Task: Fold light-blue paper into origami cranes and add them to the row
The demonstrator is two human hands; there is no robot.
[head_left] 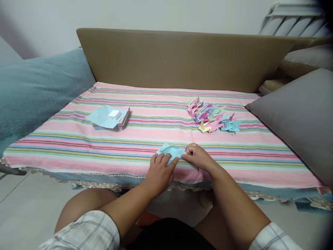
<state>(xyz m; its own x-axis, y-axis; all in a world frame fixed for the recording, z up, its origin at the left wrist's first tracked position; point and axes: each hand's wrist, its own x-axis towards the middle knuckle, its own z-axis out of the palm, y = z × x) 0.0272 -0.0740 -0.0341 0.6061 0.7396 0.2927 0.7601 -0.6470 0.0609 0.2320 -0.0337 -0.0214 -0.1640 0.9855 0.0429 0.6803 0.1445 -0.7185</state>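
A partly folded light blue paper (171, 151) lies on the striped cloth (156, 132) near its front edge. My left hand (160, 170) rests flat on the paper's near edge, fingers stretched out and pressing it down. My right hand (197, 156) is curled, pinching the paper's right end with fingertips. Further back to the right lies a pile of folded paper cranes (212, 118) in pink, purple, yellow, green and blue.
A stack of square coloured papers (110, 118) with a small white box (114, 114) on top sits at the left. A teal cushion (39, 90) bounds the left side, a grey pillow (299, 114) the right, a tan backrest (177, 59) behind.
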